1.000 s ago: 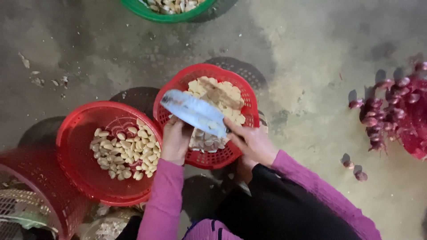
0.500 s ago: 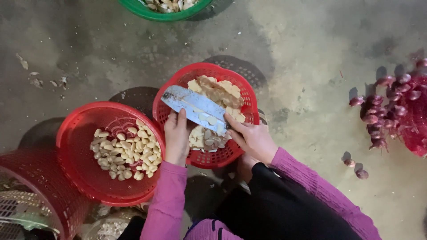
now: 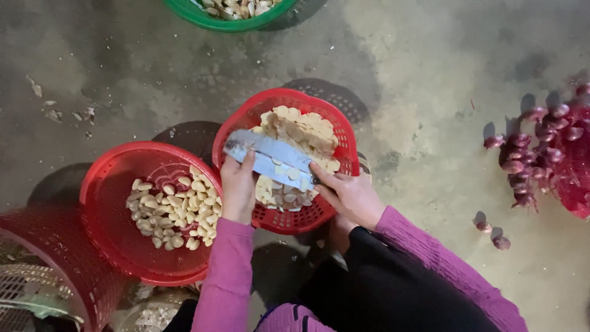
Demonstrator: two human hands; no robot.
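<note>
While both hands grip the blade [image 3: 270, 158] over garlic basket [image 3: 344, 129], 2nd basket [image 3: 104, 184] sits left, shallots [image 3: 528, 154] right.

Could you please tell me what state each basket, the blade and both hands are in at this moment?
Knife: held flat over the middle basket, pale slices stuck to it.
Left hand: gripping the blade's blunt end.
Right hand: gripping the handle end.
Middle red basket: partly filled with pale slices.
Left red basket: partly filled with peeled cloves.
Green basket: holding pale pieces, cut off by the frame.
Shallots: unpeeled, piled on the floor.
</note>
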